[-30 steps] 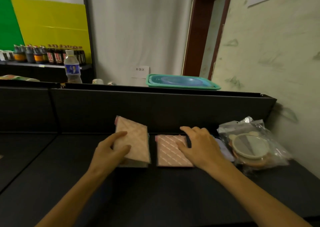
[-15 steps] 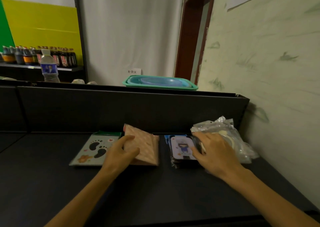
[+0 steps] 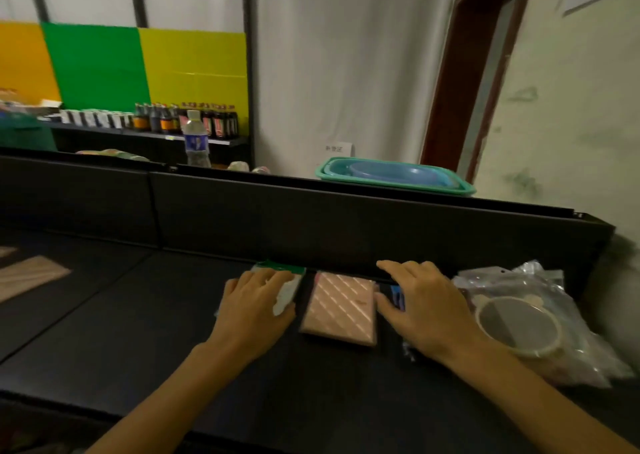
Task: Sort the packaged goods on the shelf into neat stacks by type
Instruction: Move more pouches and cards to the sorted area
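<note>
Your forearms reach forward over the dark shelf [image 3: 145,336]. Your left hand [image 3: 254,310] lies flat, fingers loosely spread, pressing on a white-and-green packet [image 3: 287,289]. Your right hand [image 3: 424,306] is also open and flat, covering a blue-edged packet [image 3: 397,294]; neither grips anything. Between them lies a pink diagonal-striped pack [image 3: 341,310], close to both. Just right of your right hand sits a heap of clear bags holding round mirrors [image 3: 519,322]. You appear to be squaring up side-by-side stacks by type. Next, likely nudge each pile's edges into line against the shelf's back wall [image 3: 346,228]. Beyond it rest teal basins [image 3: 394,176].
</note>
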A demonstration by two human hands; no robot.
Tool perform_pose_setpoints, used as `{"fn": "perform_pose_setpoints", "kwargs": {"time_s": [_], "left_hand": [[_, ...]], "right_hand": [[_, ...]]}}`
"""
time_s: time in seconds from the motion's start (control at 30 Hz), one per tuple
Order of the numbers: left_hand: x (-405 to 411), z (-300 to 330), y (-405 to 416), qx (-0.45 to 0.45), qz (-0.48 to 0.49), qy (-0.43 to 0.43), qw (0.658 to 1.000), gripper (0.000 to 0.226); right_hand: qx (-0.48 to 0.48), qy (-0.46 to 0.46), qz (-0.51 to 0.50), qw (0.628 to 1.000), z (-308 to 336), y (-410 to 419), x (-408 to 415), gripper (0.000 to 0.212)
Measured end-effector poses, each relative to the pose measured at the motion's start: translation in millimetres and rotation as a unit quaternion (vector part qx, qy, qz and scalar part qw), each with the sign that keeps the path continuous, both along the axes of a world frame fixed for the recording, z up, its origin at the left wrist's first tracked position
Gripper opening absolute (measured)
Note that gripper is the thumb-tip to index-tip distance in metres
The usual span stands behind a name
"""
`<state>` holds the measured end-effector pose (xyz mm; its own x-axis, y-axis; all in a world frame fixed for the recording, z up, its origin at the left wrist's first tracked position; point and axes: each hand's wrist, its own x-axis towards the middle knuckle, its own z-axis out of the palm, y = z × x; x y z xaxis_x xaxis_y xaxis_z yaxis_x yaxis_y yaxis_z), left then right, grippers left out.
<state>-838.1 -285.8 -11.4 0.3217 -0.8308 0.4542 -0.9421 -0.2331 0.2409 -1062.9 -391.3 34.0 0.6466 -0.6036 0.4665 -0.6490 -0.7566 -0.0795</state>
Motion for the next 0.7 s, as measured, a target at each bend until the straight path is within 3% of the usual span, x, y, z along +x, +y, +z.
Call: {"fn": "perform_pose_setpoints", "kwargs": {"time_s": [0.3, 0.7], "left_hand": [[90.5, 5.6, 92.6, -0.012, 0.058, -0.029, 0.998, 0.048], [258.1, 14.2, 239.3, -0.011, 0.084, 0.005, 0.996, 0.046]], "right_hand": [[0.009, 0.017, 0.103, 0.995, 1.6, 58.7, 124.3, 0.055], [0.003, 0.014, 0.105, 0.994, 6.7, 174.0, 287.7, 0.056]]}}
